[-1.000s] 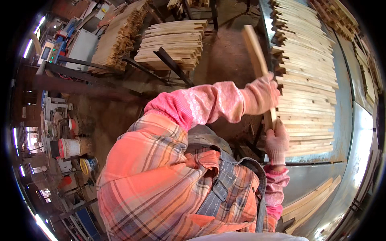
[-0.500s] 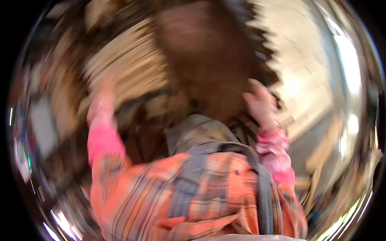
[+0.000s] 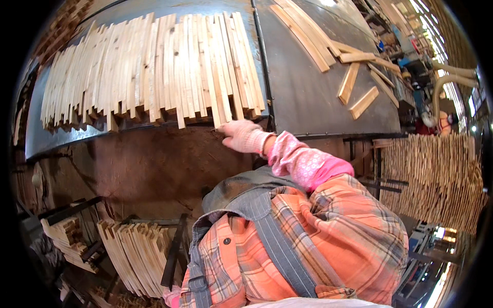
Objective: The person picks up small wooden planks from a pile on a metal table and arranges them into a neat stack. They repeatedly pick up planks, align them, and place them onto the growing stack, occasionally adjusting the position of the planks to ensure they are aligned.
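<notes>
Right hand point(image 3: 245, 136), gloved: at the near edge of the bench point(image 3: 72, 141), fingertips touching the near end of one board point(image 3: 215, 110). Grip looks narrow, fingers bent in; can't tell if it's actually pinching the wood. Left hand: out of sight, only a patch of pink sleeve point(image 3: 173, 299) at the lower edge, so can't tell its grip.

Progress, my read: a long row of boards point(image 3: 138, 66) lies side by side on the bench, so most of the laying out there looks done. Near ends are ragged, several stick out past the edge, so they're not evened up. Outside the row: long loose boards point(image 3: 308, 38) and short offcuts point(image 3: 363, 102) on the darker panel point(image 3: 318, 115) to the right, plus a stack point(image 3: 136, 256) on the rack at lower left. Can't put a fraction on it.

Orientation: touched board sits toward the right end of the row, long axis running away from the person, near end pointing at the body and jutting over the edge. Neighbours run roughly parallel, fanning slightly.
</notes>
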`<control>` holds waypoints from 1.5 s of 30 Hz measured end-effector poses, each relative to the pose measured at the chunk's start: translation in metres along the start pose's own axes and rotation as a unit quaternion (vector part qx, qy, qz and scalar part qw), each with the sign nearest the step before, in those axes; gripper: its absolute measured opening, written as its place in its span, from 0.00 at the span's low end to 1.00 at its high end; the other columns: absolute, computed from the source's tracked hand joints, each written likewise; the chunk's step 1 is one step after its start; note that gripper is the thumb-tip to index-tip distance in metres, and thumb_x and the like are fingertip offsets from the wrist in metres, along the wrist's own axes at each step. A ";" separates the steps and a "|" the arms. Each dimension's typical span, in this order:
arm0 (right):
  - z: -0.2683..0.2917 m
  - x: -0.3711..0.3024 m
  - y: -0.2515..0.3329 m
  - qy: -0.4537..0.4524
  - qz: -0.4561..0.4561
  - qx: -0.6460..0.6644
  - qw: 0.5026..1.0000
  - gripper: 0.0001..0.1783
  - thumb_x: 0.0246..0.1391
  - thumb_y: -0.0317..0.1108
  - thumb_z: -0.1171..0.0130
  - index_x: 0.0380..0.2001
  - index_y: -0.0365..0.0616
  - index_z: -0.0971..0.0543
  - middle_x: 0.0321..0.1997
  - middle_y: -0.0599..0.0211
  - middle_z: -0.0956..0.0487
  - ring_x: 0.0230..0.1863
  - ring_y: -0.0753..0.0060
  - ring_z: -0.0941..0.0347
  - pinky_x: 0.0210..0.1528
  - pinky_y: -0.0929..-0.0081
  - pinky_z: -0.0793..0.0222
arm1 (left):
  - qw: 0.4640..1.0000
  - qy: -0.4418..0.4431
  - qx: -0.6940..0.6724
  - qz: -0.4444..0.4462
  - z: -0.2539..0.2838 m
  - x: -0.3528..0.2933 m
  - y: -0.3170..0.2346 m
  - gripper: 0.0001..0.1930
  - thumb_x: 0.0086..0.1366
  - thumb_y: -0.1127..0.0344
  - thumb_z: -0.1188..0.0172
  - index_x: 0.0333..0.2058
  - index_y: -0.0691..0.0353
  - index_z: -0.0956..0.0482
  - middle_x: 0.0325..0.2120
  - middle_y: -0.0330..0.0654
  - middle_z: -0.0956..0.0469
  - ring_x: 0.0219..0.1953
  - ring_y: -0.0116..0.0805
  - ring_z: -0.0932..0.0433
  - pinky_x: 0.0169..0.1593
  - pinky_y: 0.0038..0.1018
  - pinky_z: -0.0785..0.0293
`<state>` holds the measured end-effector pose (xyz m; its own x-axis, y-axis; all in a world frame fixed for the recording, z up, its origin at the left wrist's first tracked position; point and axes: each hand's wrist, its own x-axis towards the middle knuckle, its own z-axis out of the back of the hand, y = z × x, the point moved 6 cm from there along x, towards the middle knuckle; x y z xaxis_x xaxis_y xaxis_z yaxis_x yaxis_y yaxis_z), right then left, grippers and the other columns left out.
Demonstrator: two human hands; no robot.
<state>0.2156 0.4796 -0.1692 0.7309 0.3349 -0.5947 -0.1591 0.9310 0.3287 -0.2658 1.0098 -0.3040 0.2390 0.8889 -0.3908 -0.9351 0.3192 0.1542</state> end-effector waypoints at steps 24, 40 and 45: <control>0.246 0.000 -0.576 -0.291 -0.430 0.129 0.845 0.43 0.47 0.49 0.28 0.64 0.41 0.27 0.66 0.44 0.25 0.69 0.48 0.29 0.71 0.60 0.34 | 0.736 0.063 -0.297 -0.606 0.143 -0.415 -0.630 0.15 0.67 0.76 0.39 0.52 0.65 0.17 0.44 0.48 0.15 0.50 0.37 0.17 0.56 0.29 0.23; 0.213 0.039 -0.465 -0.124 -0.276 0.254 0.918 0.60 0.47 0.40 0.25 0.77 0.52 0.52 0.66 0.47 0.30 0.65 0.45 0.28 0.62 0.54 0.24 | 0.711 0.191 -0.245 -0.631 0.094 -0.562 -0.861 0.23 0.67 0.61 0.34 0.58 0.64 0.24 0.48 0.53 0.18 0.51 0.48 0.18 0.54 0.35 0.23; 0.169 0.018 -0.414 -0.116 -0.058 0.524 0.842 0.57 0.43 0.39 0.28 0.76 0.49 0.45 0.56 0.42 0.21 0.60 0.47 0.23 0.64 0.57 0.27 | 0.813 0.214 -0.183 -0.510 0.055 -0.566 -0.943 0.36 0.58 0.47 0.28 0.56 0.67 0.26 0.50 0.60 0.20 0.53 0.54 0.19 0.57 0.42 0.24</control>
<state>0.4070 0.0756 -0.1917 0.8304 0.0990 -0.5483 0.5066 0.2753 0.8170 0.4947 0.2237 -0.1787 0.8991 0.0031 -0.4378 -0.3420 0.6291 -0.6981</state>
